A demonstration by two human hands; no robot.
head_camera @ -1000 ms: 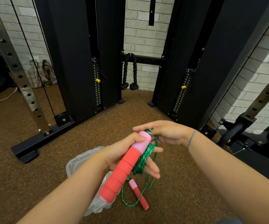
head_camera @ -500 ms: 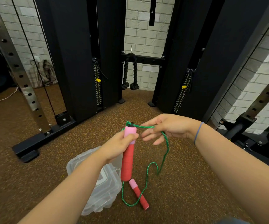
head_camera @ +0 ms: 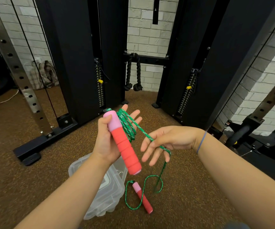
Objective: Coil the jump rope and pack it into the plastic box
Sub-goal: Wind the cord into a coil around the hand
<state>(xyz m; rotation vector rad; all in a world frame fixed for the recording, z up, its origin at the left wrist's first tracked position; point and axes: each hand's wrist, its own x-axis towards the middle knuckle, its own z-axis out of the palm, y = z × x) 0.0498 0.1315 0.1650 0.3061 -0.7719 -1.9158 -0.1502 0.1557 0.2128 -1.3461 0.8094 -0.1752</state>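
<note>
The red-and-pink foam handle (head_camera: 123,141) is clamped in the left hand (head_camera: 106,142), while the green braided rope (head_camera: 145,136), draped over the open right hand (head_camera: 164,142), should be wound evenly.

A gym — a black cable machine (head_camera: 77,60) fills the view, its twin weight stacks (head_camera: 100,86) fitted with yellow selector pins (head_camera: 100,81), and a black triceps rope (head_camera: 133,73) hangs from the crossbar between them. A perforated steel rack upright (head_camera: 12,66) stands at the left. Speckled brown rubber flooring (head_camera: 17,187) and a white-painted brick wall (head_camera: 143,27) complete it.
</note>
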